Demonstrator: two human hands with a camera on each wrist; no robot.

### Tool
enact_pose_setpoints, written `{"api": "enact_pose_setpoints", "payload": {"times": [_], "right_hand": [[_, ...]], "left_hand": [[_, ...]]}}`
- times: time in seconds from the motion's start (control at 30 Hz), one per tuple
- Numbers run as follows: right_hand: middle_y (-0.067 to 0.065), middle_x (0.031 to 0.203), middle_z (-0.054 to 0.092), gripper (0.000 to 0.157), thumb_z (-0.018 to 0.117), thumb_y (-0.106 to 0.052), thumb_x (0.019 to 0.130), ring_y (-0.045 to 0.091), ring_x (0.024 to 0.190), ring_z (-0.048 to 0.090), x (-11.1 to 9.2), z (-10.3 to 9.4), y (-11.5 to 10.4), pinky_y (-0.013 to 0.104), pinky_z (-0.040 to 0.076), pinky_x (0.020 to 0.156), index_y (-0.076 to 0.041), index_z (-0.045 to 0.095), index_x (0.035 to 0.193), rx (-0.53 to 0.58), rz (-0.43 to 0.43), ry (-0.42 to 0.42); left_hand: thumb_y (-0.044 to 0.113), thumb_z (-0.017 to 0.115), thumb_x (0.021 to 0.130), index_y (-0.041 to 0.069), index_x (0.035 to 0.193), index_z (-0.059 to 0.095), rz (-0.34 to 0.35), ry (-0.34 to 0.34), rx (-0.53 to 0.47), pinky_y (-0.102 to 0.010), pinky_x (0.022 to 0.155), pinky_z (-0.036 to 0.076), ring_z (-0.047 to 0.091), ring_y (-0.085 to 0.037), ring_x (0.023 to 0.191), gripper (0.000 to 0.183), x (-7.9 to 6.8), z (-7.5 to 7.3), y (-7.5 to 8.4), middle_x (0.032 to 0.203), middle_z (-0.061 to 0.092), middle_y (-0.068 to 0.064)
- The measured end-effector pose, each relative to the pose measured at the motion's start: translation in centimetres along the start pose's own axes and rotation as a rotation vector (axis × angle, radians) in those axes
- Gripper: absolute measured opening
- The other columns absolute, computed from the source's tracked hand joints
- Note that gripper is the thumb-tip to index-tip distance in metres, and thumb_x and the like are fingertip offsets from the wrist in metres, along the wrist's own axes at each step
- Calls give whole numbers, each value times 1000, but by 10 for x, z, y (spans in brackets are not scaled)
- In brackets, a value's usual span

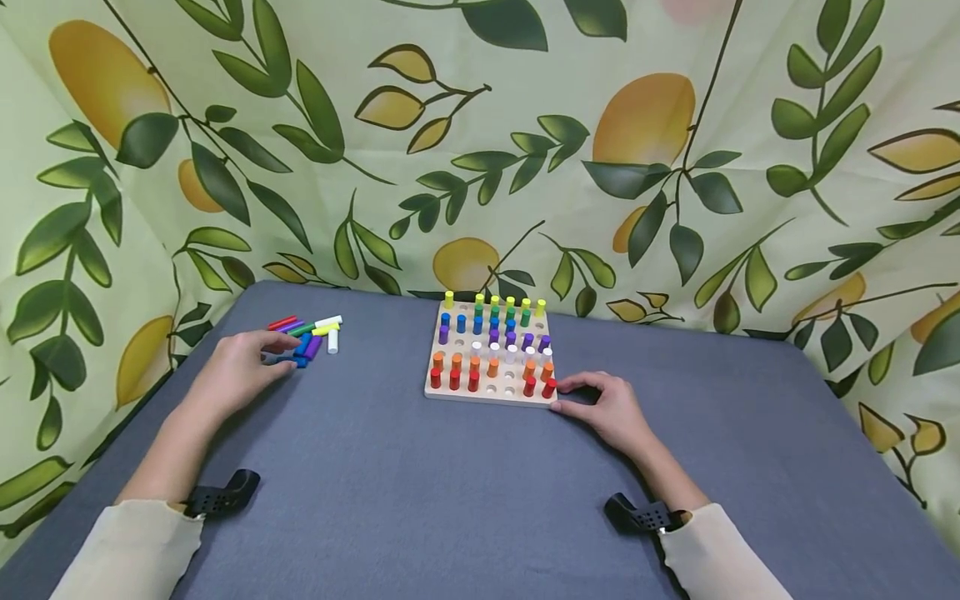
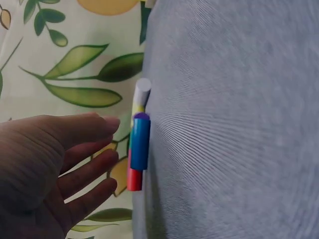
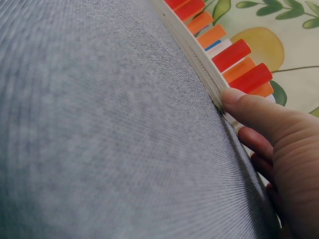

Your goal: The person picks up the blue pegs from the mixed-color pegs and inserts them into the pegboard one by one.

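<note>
A light wooden pegboard [image 1: 487, 397] lies flat on the table, holding rows of yellow, green, blue, purple, white, orange and red pegs. Bare holes show in several rows, including the front red one. My right hand [image 1: 613, 412] holds the board's near right corner between thumb and fingers; in the right wrist view the thumb [image 3: 239, 98] rests at the corner beside a red peg [image 3: 251, 77]. Over at the left, my left hand [image 1: 238, 371] reaches around a small pile of loose pegs, fingers spread and nothing between them. A blue peg [image 2: 140, 144] lies just beyond its fingertips.
The loose pile includes a white peg [image 1: 333, 342], a purple peg [image 1: 313, 347] and a red peg [image 1: 282, 322]. A grey cloth [image 1: 390, 483] covers the table. Behind it and at both sides hangs a leaf-and-fruit patterned curtain [image 1: 525, 83]. Each wrist wears a black strap.
</note>
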State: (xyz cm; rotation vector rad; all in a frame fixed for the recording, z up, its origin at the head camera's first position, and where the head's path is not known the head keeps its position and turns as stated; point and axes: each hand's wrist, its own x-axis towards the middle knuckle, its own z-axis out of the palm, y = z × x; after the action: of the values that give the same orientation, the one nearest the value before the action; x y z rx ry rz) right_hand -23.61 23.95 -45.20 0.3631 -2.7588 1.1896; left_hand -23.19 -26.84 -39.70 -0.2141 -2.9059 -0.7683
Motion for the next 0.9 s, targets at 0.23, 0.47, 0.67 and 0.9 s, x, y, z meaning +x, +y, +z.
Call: {"api": "enact_pose_setpoints", "payload": {"times": [0.23,0.47,0.67,0.9], "right_hand": [[2,102,77,28,88,-28,79,20,104,66,0,-4,0,34,48,93,-16,79,102,11,5,22],[3,102,77,29,88,-30,79,21,104,66,-1,-3,1,35,48,93,-15,79,102,18,9,20],[1,103,77,30,89,-29,78,20,105,65,0,0,2,35,48,94,-17,79,103,13,19,3],[0,101,77,30,89,-28,77,19,103,64,1,1,1,35,48,92,-17,79,103,35,17,-10]], "left_hand": [[13,76,87,2,117,73,39,10,16,-56,81,50,66,-40,98,32,9,3,-1,112,71,-28],[12,75,88,1,117,74,42,-10,41,-60,85,50,66,-42,101,31,10,5,-2,111,72,-27],[12,75,88,1,113,74,50,-19,61,-49,76,53,68,-34,89,28,5,10,-10,97,76,-20],[13,78,86,1,108,75,74,-25,55,-40,73,52,69,-27,83,26,2,15,-14,88,76,-12]]}}
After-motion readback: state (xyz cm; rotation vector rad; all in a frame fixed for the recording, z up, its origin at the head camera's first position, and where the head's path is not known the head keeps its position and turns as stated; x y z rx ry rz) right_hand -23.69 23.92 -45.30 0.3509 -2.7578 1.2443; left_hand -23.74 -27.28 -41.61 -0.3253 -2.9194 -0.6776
